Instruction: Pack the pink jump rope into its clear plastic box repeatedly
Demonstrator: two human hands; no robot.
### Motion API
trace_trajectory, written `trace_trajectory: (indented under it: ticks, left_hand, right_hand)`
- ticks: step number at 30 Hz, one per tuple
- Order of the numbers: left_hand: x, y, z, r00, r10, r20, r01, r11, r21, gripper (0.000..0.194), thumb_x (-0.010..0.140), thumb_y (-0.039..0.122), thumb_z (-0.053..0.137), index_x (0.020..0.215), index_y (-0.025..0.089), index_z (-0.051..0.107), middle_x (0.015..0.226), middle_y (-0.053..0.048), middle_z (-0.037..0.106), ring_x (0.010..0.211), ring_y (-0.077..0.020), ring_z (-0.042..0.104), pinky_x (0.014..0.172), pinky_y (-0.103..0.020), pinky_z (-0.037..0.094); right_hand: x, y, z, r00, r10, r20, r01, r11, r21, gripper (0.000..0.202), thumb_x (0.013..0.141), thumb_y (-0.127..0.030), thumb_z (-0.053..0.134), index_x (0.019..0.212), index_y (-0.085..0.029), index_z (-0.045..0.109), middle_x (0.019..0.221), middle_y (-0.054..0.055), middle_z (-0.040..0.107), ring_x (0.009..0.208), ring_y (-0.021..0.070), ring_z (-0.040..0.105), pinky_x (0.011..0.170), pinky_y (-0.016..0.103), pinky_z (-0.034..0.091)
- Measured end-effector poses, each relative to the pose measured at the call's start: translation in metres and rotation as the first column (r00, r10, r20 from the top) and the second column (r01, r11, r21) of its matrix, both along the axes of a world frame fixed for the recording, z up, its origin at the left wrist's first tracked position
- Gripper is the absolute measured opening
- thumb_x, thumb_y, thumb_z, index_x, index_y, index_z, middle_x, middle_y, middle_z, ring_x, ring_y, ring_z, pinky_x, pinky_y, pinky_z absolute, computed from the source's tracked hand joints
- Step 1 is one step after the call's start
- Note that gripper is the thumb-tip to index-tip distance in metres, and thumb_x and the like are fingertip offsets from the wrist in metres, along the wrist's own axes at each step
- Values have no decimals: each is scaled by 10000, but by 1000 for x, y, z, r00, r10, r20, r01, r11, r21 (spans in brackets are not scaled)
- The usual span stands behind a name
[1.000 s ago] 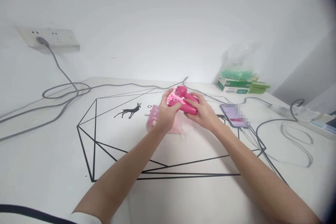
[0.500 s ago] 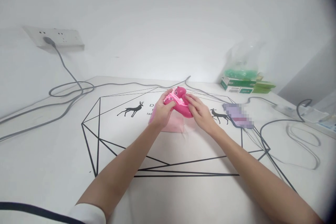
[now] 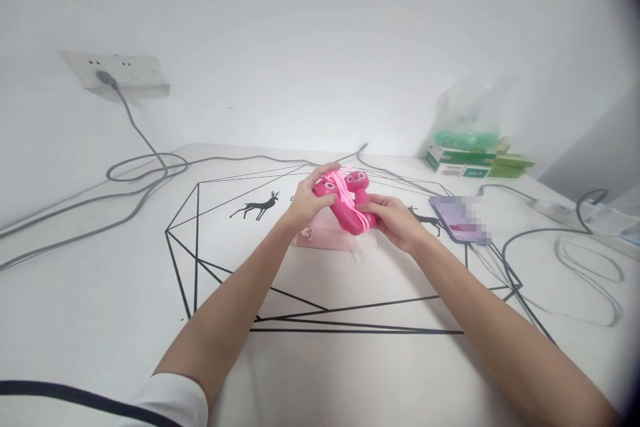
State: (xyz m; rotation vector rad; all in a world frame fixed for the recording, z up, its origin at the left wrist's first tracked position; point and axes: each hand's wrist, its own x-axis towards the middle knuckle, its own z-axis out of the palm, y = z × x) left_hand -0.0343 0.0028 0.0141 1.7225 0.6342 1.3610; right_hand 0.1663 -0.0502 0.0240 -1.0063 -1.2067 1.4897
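A pink skipping rope (image 3: 349, 212) is held up between my two hands above the table. Its dark pink handles have cartoon eyes, and light pink cord is bundled around them. My left hand (image 3: 307, 203) is closed on the left handle and the cord, thumb in front and fingers behind. With thumb and fingers, my right hand (image 3: 396, 220) grips the lower end of the right handle. Below and behind the rope lies a flat pale pink box or packet (image 3: 327, 240), partly covered by the hands and rope.
A purple phone (image 3: 459, 220) lies to the right of my right hand. Green-and-white boxes (image 3: 460, 159) with a plastic bag (image 3: 470, 117) on top stand at the back right. Grey cables (image 3: 135, 207) run along the left and back; more cables loop at the right.
The skipping rope has been turned so both handles' eyes face me and more cord shows. My right hand has shifted to the lower end of the right handle. The view has shifted slightly.
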Motion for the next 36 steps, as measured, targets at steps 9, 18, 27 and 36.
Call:
trace_trajectory:
  ticks: [9,18,27,36]
  left_hand:
    - [8,3,-10,971,-110,213,131,988,-83,660,681,123,722,1275,299,494,1426,-55,455,1112,-193,583,882,-293,506]
    - [8,1,-8,923,-172,345,263,934,-239,737,722,135,743,1355,301,406,797,53,609,646,-65,575,675,-195,504]
    - [7,-3,-2,927,-233,295,298,933,-202,726,722,171,739,1352,309,405,891,15,632,715,-101,619,717,-251,539]
    - [7,-2,-4,942,-227,247,280,937,-209,698,710,205,747,1317,318,421,1103,-24,619,788,-114,632,755,-264,532]
  right_hand:
    - [2,-5,5,992,121,29,-119,989,-83,183,676,-194,731,847,-160,677,740,-17,609,626,82,514,593,196,457]
    - [3,-4,5,978,183,-105,-200,962,-186,97,693,-147,696,787,-125,681,711,10,640,604,92,566,593,201,507]
    - [0,-10,4,916,325,-234,-379,892,-244,293,713,-109,620,996,-147,685,941,78,732,801,193,678,816,409,579]
    - [-1,-9,3,924,294,-245,-353,902,-248,227,803,-192,657,1027,-163,674,985,83,740,834,193,701,832,388,590]
